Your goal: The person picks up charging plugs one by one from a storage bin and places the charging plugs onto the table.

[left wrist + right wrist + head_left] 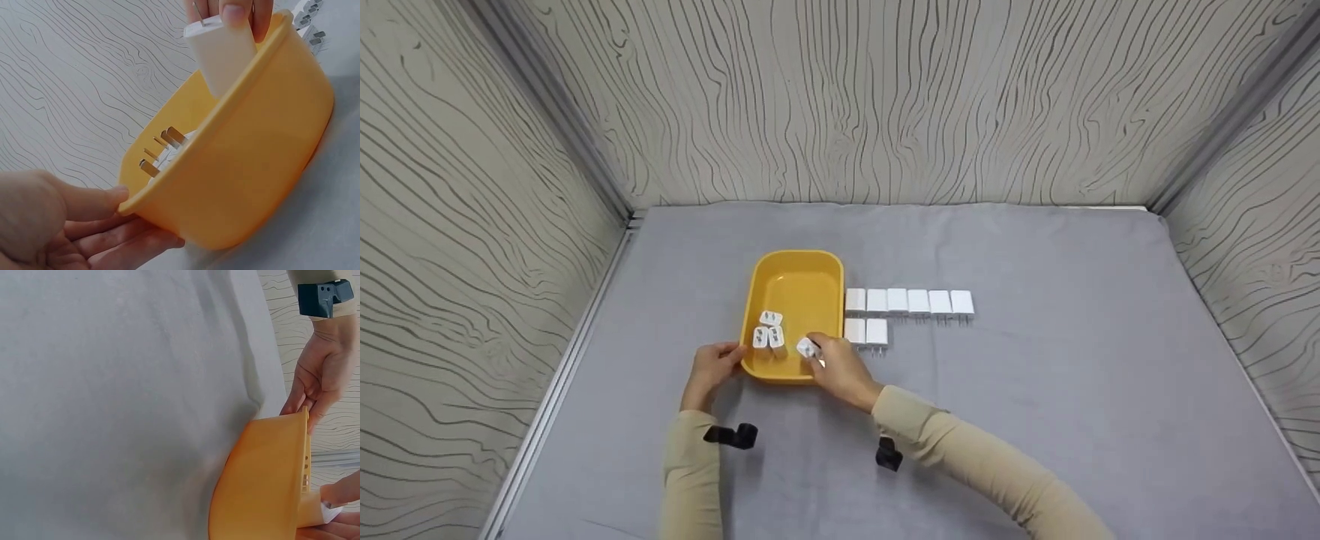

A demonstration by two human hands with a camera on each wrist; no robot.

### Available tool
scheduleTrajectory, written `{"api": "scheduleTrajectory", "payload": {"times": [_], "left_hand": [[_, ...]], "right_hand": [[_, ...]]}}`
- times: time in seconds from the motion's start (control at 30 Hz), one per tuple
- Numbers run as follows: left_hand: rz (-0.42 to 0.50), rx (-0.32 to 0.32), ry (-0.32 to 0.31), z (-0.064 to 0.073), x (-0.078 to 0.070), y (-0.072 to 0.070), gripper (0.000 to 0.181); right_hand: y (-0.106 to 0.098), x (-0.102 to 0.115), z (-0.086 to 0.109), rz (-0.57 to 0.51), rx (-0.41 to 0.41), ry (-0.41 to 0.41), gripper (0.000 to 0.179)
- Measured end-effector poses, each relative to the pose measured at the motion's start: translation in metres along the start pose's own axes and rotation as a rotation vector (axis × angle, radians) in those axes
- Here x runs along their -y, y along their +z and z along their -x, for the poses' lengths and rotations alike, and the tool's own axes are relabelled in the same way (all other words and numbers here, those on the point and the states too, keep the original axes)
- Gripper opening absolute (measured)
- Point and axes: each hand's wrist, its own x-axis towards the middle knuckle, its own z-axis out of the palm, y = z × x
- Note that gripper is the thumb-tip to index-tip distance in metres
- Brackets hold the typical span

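A yellow plastic tray lies on the grey cloth. My left hand pinches its left rim near the front corner, thumb on the rim and fingers beneath it in the left wrist view. Between the thumb and fingers of my right hand is a white plug adapter, prongs upward, held over the right front part of the tray. Inside the tray, at the left, several white plug adapters stand with prongs up. In the right wrist view the tray wall hides most of what is inside.
Right of the tray, several white plug adapters lie side by side in a row, prongs toward me. Two more adapters lie in front of that row, against the tray's side. Patterned panels enclose the table at the back and sides.
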Motion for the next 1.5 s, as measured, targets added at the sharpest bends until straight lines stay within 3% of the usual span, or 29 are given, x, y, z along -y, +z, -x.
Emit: {"api": "scheduleTrajectory", "payload": {"times": [0.13, 0.5, 0.7, 1.5], "left_hand": [[0.044, 0.013, 0.014, 0.001, 0.001, -0.002, 0.036], [-0.001, -0.012, 0.01, 0.004, -0.003, 0.002, 0.036], [-0.004, -0.024, 0.005, 0.001, -0.001, 0.003, 0.034], [-0.003, -0.013, 0.034, 0.001, 0.001, 0.001, 0.034]], "right_hand": [[-0.005, 0.0, 0.003, -0.034, -0.03, 0.001, 0.03], [-0.011, -0.011, 0.008, -0.139, -0.105, 0.035, 0.034], [-0.016, -0.014, 0.01, -0.16, -0.163, -0.009, 0.035], [-0.021, -0.029, 0.027, -0.255, -0.237, -0.005, 0.038]]}}
